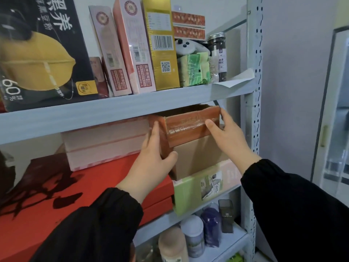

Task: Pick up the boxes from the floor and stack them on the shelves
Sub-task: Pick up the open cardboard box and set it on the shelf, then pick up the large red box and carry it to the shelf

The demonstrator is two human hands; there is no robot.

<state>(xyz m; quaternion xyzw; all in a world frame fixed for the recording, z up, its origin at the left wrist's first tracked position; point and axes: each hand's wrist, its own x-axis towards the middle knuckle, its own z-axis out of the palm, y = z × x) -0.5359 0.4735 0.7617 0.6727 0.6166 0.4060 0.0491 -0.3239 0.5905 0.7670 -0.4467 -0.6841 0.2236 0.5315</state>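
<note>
Head view: the brown box (185,125), taped across its front, sits high in the middle bay of the shelves. It rests on a plain carton (198,157), which stands on a green box (200,188).

My left hand (153,159) is on its left side, fingers flat up the wall and thumb hooked at the lower front corner. My right hand (226,137) wraps the right end, thumb on the front face.

Step, as I read it: seating this box on the stack. The next move calls for a level push rearward, then letting go.

Headroom looks tight, with the box top close under the upper shelf board (113,108). Pink flat boxes (105,144) lie just beside it on the left, stacked on red boxes (94,186). The shelf post (253,129) is near on the right.
</note>
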